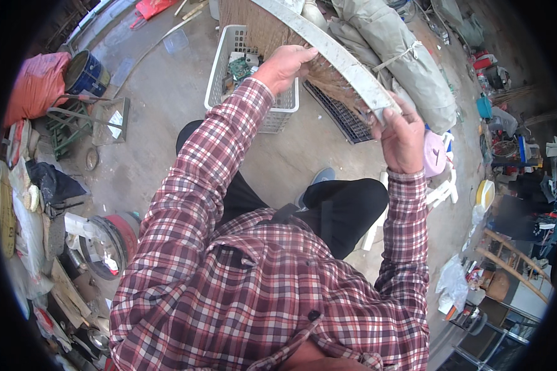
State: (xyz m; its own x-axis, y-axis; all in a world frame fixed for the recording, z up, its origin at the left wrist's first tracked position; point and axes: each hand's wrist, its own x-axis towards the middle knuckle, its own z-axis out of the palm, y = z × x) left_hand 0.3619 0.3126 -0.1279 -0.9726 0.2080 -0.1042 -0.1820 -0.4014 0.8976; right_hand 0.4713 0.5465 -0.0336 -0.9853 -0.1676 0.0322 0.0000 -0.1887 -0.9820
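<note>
A long panel with a whitish edge strip (346, 65) and a rough brown face (260, 28) slants across the top of the head view. My left hand (283, 69) is closed on it about midway, thumb against the strip. At its near right end, my right hand (403, 137) grips the corner between thumb and fingers. Below the panel on the left stands a white plastic basket (284, 112) with green circuit boards (240, 67) inside. A black slatted crate (334, 108) lies under the panel, partly hidden by it.
A grey tied bundle (414, 80) lies beyond the panel. At right are a pink round object (435, 153) and piled clutter. On the left stand a blue bucket (86, 74), a red sack (40, 86), a green metal frame (65, 133) and a red-and-grey drum (120, 235).
</note>
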